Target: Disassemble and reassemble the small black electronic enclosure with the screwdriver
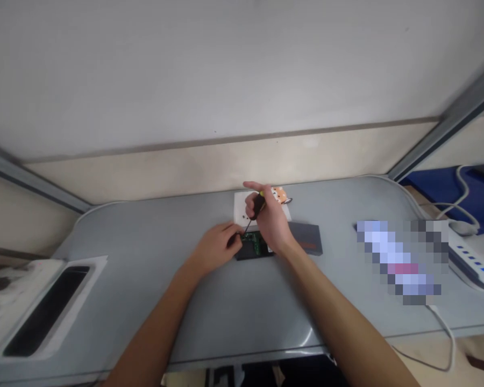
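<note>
Screwdriver: near the middle of the worktop's (pixel 145 301) far edge, the screwdriver (pixel 258 206) slants with its handle up and to the right; its long axis runs down leftward, shaft tip at the board.
Right hand: the right hand (pixel 269 217) has its fingers closed around the handle, index finger stretched out leftward.
Left hand: the left hand (pixel 221 244) bends its fingers at the case's left end; whether they pinch anything, I cannot tell.
Case: the black case (pixel 246 252) lies open, long axis roughly along the worktop's far edge.
In the case: a green board (pixel 257 245).
Grey slab: the slab (pixel 308 236) lies just right of the case, partly behind the right wrist.
Sheet: the white sheet (pixel 239 204), beyond the case, bears small dark specks.
Worktop's right end: a power strip (pixel 474 260).
</note>
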### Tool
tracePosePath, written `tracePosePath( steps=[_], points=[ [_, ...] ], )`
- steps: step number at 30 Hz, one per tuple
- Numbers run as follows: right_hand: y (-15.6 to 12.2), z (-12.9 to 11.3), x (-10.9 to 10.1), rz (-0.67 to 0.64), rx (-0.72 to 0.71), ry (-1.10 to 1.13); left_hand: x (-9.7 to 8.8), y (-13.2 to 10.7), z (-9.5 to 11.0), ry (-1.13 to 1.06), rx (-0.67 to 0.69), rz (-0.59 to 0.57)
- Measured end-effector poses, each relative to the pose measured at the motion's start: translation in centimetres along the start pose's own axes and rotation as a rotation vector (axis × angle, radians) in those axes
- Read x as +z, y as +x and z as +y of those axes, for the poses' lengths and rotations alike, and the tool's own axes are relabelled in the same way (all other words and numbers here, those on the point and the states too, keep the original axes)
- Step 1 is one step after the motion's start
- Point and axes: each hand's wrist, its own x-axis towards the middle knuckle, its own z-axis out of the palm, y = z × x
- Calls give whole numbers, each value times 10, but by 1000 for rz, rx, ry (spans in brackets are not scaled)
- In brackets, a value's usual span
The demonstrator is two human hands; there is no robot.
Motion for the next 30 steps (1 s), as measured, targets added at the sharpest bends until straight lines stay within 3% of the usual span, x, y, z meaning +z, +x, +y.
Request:
tracePosePath(
  steps=[3,9,14,21,23,27,30],
  points=[
    [-1,1,-1,-20,10,-4,0,0,1,4,-9,-4],
    [-2,1,4,82,-7,13,1,-1,1,-16,3,3],
    [-1,-6,-2,-38,77,119,4,-2,-1,13,21,12],
    [-1,-6,-14,22,45,29,3,-2,2,14,24,31],
    [-1,-10,-17,-14,34,17,2,-2,3,5,15,20],
    [0,-19,-21,-150,142,83,3,-2,3,13,7,11],
    [-2,-18,-19,-101,114,65,3,-2,3,21,0,16]
  ],
)
